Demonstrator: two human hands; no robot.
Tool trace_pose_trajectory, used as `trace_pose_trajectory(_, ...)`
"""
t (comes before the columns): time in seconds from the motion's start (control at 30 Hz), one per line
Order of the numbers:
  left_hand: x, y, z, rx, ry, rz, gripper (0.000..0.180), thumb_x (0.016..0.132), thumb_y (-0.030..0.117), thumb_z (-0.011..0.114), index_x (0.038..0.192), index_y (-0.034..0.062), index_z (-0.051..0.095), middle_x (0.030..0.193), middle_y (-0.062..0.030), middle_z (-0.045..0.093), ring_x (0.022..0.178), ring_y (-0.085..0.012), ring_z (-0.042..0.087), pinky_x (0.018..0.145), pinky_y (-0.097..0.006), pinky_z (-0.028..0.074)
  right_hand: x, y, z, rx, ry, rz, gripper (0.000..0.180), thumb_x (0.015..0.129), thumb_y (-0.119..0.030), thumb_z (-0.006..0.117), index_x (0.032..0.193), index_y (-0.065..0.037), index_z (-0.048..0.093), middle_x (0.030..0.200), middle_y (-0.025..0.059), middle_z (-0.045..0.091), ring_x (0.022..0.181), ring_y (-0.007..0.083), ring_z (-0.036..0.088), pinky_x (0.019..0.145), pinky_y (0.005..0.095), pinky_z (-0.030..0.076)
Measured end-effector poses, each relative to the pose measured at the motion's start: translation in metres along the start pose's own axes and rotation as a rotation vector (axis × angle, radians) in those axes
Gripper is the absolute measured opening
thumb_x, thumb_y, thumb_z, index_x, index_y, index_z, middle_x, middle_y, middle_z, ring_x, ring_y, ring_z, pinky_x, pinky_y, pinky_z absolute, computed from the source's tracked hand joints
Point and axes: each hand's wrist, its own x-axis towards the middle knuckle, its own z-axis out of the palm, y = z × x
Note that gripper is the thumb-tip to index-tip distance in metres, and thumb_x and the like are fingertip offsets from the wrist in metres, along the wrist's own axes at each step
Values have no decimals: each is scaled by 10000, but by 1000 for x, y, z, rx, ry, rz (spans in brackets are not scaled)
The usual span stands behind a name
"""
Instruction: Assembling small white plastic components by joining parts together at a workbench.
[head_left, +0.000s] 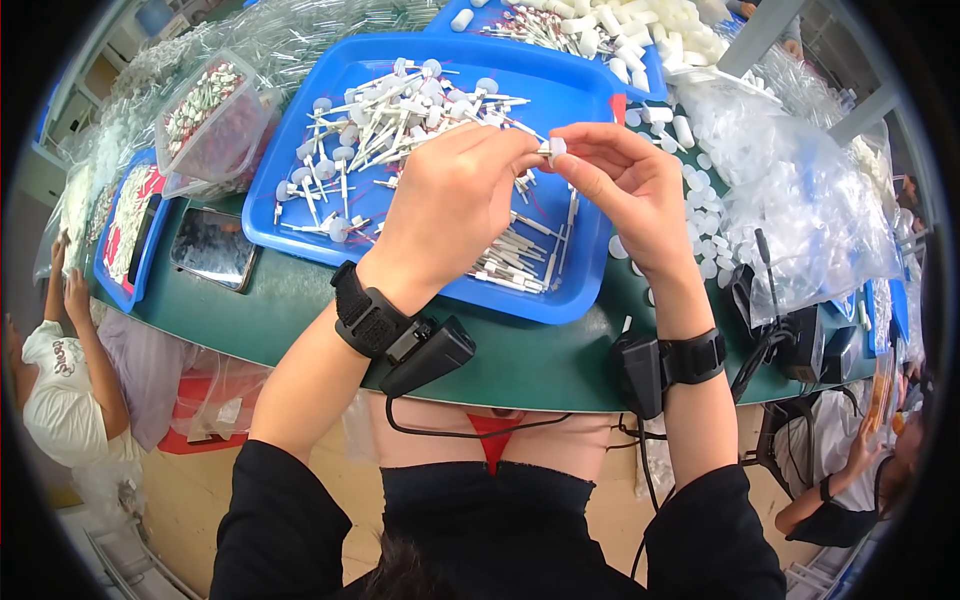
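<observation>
We've got a small white plastic piece (557,148) held up at the fingertips, over the right-hand part of a rectangular blue plastic tray (545,314). Right hand (640,195): thumb and index fingers pinching the piece. Left hand (450,205): fingers pressed together, pinching at its left end; exact contact is partly hidden, so we can't tell how much they grip.

Below and left of the fingers, the tray carries a loose heap of slim white sticks (375,135), many with round translucent ends, thin red wires mixed in. Just nearer to us than the fingers: a bundle of short white sticks (510,262). Right of the fingers: loose translucent white discs (712,222) on the green worktop (290,325), then crumpled clear plastic bags (800,190). Beyond the fingers: a pile of thick white cylinders (632,48). Well left: a dark-screened phone (213,248) and a clear plastic tub (228,148) of small parts.

We wear a black strap with a boxy black device on each wrist.

Writing: dark lettering on the white shirt (60,385) of a co-worker, far left of the fingers. We can't read any label on the parts.
</observation>
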Motion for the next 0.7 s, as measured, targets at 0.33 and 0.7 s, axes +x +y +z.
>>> trace_pose_trajectory(0.33, 1, -8, -6, 186, -2, -45, 137, 824, -20, 593, 941, -3, 663, 830, -136, 676, 737, -287, 649, 659, -343, 508, 1, 3, 0, -346, 157, -167, 264, 772, -141, 760, 978, -27, 641, 942, 76, 681, 886, 167, 651, 763, 273, 515)
trace_pose_trajectory(0.7, 8, -16, -10, 515, 119, -117, 290, 872, 105, 581, 1150, 23, 560, 1043, -91, 578, 963, -267, 513, 852, -381, 375, -6, -1, -3, -1070, 32, -368, 76, 635, -132, 738, 687, -109, 688, 887, 24, 548, 851, 216, 510, 768, 323, 399)
